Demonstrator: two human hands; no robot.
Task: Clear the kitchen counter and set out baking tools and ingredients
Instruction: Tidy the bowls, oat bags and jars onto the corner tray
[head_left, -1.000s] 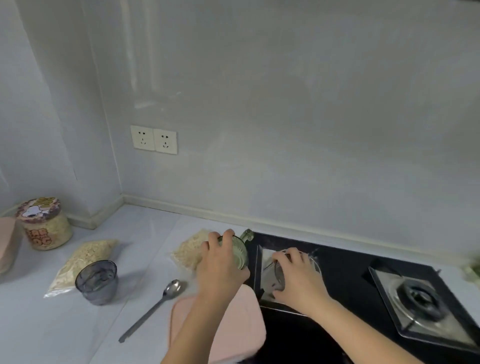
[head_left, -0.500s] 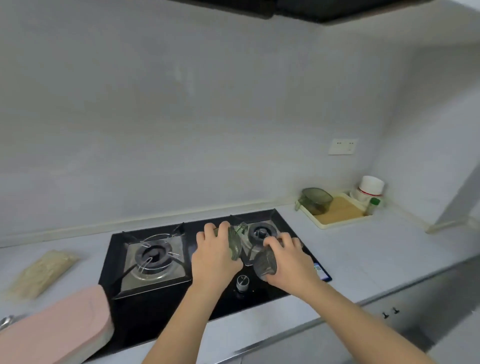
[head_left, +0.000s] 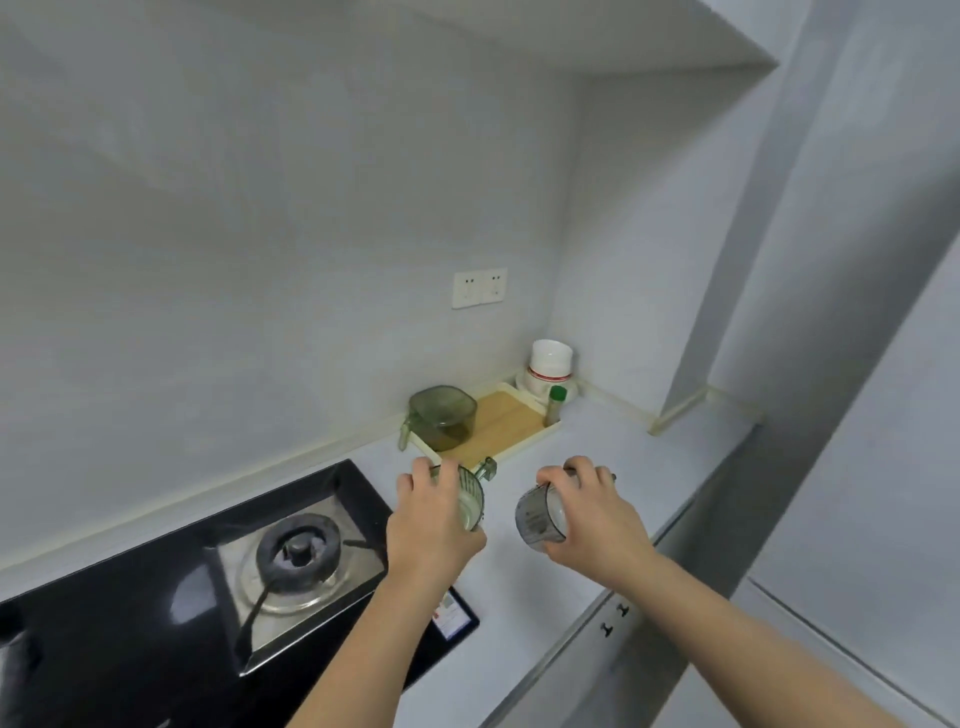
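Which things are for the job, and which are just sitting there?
In the job: green cup, held by left hand; grey cup, held by right hand.
Just sitting: stove, tray, green tub, white bowls, small bottle, sockets.

1. Green-tinted clear cup (head_left: 470, 501): ribbed wall, with a small handle jutting from its far side. It is tilted and gripped by the left hand (head_left: 431, 525), fingers curled over its top, body protruding right of the palm.
2. Smoky grey cup (head_left: 537, 517): translucent and tipped sideways. It protrudes left of the right hand (head_left: 592, 525), which grips it from above.
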